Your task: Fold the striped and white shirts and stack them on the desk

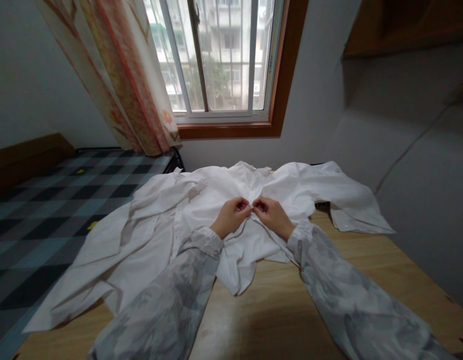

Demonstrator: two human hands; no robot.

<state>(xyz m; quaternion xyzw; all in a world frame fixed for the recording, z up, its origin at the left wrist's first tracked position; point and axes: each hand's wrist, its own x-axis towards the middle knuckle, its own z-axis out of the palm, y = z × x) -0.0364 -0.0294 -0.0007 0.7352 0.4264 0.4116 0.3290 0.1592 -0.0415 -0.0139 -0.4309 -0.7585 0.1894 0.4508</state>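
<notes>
A white shirt [212, 185] lies spread over a wooden table, its collar toward the window and its sleeves out to both sides. My left hand [232, 215] pinches the shirt's front near the middle. Close against it, my right hand [271, 215] pinches the same part from the other side, fingertips almost touching. The cloth is drawn up a little between them. Whether a button sits between my fingertips is too small to tell. Below my hands the front hem hangs in loose folds on the table.
The wooden table [261, 310] extends under my forearms. On the left stands a bed with a checked cover [36, 215]. Beyond the table are a curtain [130, 80] and a barred window [224, 60]. A shelf [407, 30] juts from the right wall above a cable [411, 145].
</notes>
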